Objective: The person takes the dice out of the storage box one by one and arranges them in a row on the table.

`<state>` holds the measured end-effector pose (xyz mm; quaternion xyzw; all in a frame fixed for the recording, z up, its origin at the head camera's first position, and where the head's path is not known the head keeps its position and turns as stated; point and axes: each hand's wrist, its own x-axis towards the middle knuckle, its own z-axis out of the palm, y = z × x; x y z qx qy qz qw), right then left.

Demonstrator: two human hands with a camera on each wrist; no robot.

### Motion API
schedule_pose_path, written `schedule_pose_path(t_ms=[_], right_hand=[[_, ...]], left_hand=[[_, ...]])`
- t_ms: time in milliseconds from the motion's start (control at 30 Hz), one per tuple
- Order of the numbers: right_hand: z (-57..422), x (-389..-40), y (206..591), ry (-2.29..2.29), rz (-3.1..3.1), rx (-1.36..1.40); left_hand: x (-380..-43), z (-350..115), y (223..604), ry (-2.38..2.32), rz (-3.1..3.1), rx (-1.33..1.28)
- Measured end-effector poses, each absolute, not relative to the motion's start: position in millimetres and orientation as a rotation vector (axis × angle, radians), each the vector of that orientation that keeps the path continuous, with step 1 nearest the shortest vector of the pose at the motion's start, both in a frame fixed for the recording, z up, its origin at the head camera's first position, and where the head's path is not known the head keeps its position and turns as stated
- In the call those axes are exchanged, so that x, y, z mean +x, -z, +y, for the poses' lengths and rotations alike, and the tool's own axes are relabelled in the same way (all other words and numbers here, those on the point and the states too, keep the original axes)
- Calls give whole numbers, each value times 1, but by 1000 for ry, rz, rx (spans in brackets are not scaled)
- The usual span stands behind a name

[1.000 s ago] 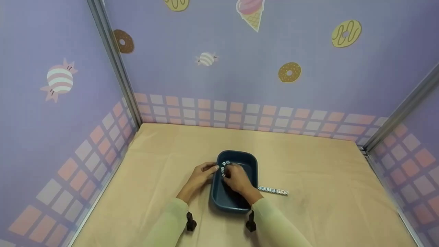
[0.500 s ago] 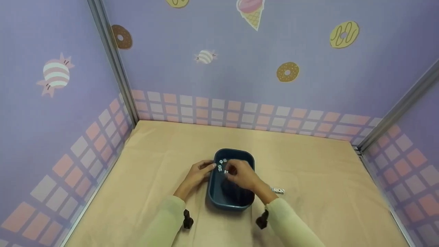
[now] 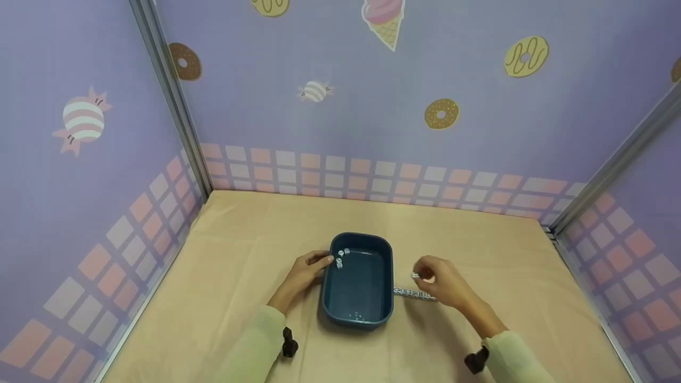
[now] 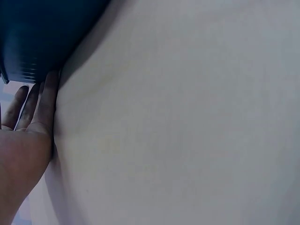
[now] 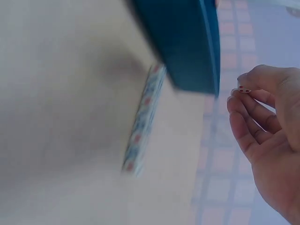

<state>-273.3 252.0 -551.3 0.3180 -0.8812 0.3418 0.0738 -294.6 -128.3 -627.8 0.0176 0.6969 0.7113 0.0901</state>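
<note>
A dark blue rectangular tray (image 3: 357,290) stands in the middle of the table, with several white dice (image 3: 340,259) at its far left inside. My left hand (image 3: 306,275) lies along the tray's left side, thumb tip at the rim; in the left wrist view its straight fingers (image 4: 46,101) touch the outer wall. Right of the tray, my right hand (image 3: 446,283) pinches one die (image 5: 244,89) between thumb and fingertips, above the table. Under that hand a straight row of dice (image 3: 410,293) runs rightward from beside the tray, its right end partly overlapped by the hand.
A beige cloth (image 3: 266,229) covers the table. Purple walls (image 3: 372,122) with printed sweets enclose the back and both sides, with metal posts (image 3: 175,106) at the corners. Dark wrist mounts (image 3: 289,343) sit by both sleeves.
My right hand has lifted out of the tray with a die and moved right, over the row of dice. Fewer dice lie in the tray. My left hand stays at the tray's side.
</note>
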Motion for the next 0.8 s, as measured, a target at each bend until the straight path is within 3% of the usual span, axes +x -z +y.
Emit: schedule_pose_path(t_ms=[400,800], right_hand=[[314,-264,590,-1005,-2806,738],[323,-258,610,-943,-2880,678]], left_hand=[[-293,-128,627,-2139,2032,39],[-292,-129,626,-2123,2051,43]])
